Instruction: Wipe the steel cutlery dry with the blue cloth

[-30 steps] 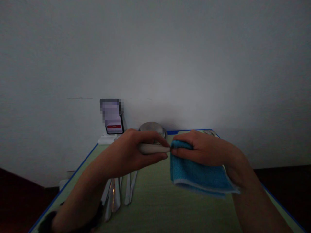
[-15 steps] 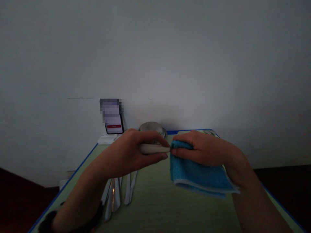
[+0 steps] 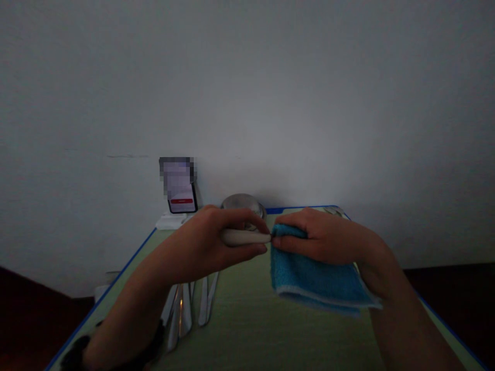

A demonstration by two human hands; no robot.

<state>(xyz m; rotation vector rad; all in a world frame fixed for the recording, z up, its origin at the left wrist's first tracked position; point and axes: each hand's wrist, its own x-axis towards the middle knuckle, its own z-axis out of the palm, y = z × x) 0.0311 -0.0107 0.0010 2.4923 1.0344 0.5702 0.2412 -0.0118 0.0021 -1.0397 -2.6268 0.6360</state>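
My left hand (image 3: 211,242) is closed around the pale handle of a utensil (image 3: 244,236), held level above the table. The utensil's other end disappears into a blue cloth (image 3: 313,278). My right hand (image 3: 323,237) pinches that cloth around the hidden end, and the rest of the cloth hangs down below my fingers. Both hands meet at the middle of the view, above the green table mat (image 3: 247,319).
Several metal utensils (image 3: 189,309) lie side by side on the mat under my left forearm. A metal bowl (image 3: 243,204) stands at the far edge by the wall. A phone (image 3: 181,193) leans upright at the back left. The mat has a blue border (image 3: 116,278).
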